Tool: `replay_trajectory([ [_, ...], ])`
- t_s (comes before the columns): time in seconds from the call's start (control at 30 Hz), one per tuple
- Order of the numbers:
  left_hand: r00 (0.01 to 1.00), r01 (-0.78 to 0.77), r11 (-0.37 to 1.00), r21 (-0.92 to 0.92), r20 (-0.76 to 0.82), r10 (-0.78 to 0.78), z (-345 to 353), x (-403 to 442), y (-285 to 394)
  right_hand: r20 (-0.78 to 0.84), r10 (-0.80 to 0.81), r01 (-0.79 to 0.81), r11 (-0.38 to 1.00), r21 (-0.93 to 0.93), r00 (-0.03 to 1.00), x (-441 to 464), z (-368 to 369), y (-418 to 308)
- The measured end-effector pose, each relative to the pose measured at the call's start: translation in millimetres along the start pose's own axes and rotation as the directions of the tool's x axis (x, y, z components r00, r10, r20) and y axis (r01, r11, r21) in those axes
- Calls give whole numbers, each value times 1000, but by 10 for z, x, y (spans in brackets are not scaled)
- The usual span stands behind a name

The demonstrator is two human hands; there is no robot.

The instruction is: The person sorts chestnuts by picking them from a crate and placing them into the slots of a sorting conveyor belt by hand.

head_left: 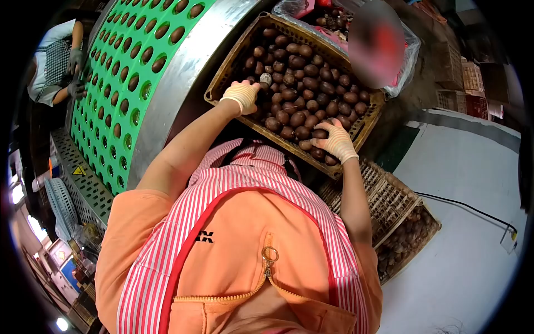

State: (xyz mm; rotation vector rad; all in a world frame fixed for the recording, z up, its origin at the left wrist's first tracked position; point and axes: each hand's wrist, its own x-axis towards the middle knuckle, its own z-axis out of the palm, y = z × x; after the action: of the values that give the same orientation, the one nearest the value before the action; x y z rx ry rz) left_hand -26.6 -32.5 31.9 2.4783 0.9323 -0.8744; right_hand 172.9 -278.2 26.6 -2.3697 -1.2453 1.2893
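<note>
Sloping green panel (147, 71) at left, perforated in rows, with a brown oval piece seated in many of the openings. A broad metal rim (175, 83) borders it on the side nearer the wearer. Beyond its far edge a second person stands, whose gloved hands (75, 61) are near the panel. The wearer's red-and-white striped apron (219, 181) covers an orange top (233, 245). Beside the metal rim, a yellow-brown crate (236, 60) sits at an angle, holding a dense layer of brown pieces (311, 83). Below it to the right is a latticed crate (384, 192) with similar dark contents; above it to the right, a sheet of clear plastic (409, 61) is gathered around further goods. Left hand (243, 96), in a pale ribbed covering, reaches over the crate's near left corner; its fingers are partly hidden, and whether they grip cannot be told. Right hand (338, 141), similarly covered, lies over pieces at the near right; thumb and fingers stand apart with a dark piece (320, 133) between them, though clamping cannot be confirmed. One pale, mottled piece (266, 78) lies just beside the left fingertips.
</note>
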Motion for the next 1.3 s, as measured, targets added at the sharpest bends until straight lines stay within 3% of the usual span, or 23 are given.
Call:
replay_trajectory([
  [0.13, 997, -58, 997, 55, 53, 55, -77, -123, 59, -19, -3, 1, 997, -78, 1000, -31, 37, -34],
  [0.23, 976, -200, 980, -1, 83, 199, -85, -19, -98, -11, 236, -236, 965, -111, 972, -45, 37, -373],
  [0.33, 971, -215, 973, -82, 84, 222, -92, -88, -114, -67, 186, -194, 969, -151, 980, -28, 120, -342],
  [0.43, 971, -153, 988, -29, -188, 145, 120, -217, -105, -54, 125, -130, 985, -116, 991, -1, 129, -267],
  [0.47, 994, -98, 995, -9, -51, 97, 94, -185, -95, -14, 131, -132, 987, -92, 991, 36, 90, -266],
  [0.6, 957, -125, 991, 46, 270, 108, -77, -104, 0, 77, 53, -56, 998, 31, 996, 284, 78, 1],
  [0.7, 960, -183, 982, -41, 208, 188, 157, 113, -154, 143, 61, -87, 978, 187, 988, 290, -9, -71],
  [0.73, 970, -185, 981, -66, 150, 193, 176, 31, -151, 124, -44, 31, 994, 104, 991, 427, 84, 139],
  [0.83, 972, -231, 971, -59, 40, 233, 101, -144, -64, 193, 18, -40, 993, 114, 981, 372, 37, -34],
  [0.93, 947, -319, 947, 26, 51, 318, 28, -155, 60, 289, 59, -118, 975, 190, 955, 324, 64, -287],
  [1.0, 919, -394, 918, 39, 24, 394, -65, -252, 104, 222, 42, -68, 991, 112, 974, 250, 82, -458],
  [1.1, 892, -446, 885, -131, -146, 428, -42, -215, -11, 234, 32, -16, 997, -70, 972, 286, 99, -542],
  [1.17, 917, -361, 883, -299, -287, 278, 75, 51, -122, 246, 25, 3, 993, -114, 969, 321, 139, -523],
  [1.23, 897, -265, 906, -330, -428, 107, 72, 100, -152, 265, 33, -17, 998, -63, 964, 300, 117, -536],
  [1.3, 981, -193, 858, -475, -119, 155, 37, 245, -144, 260, 45, -46, 999, -2, 965, 296, 128, -515],
])
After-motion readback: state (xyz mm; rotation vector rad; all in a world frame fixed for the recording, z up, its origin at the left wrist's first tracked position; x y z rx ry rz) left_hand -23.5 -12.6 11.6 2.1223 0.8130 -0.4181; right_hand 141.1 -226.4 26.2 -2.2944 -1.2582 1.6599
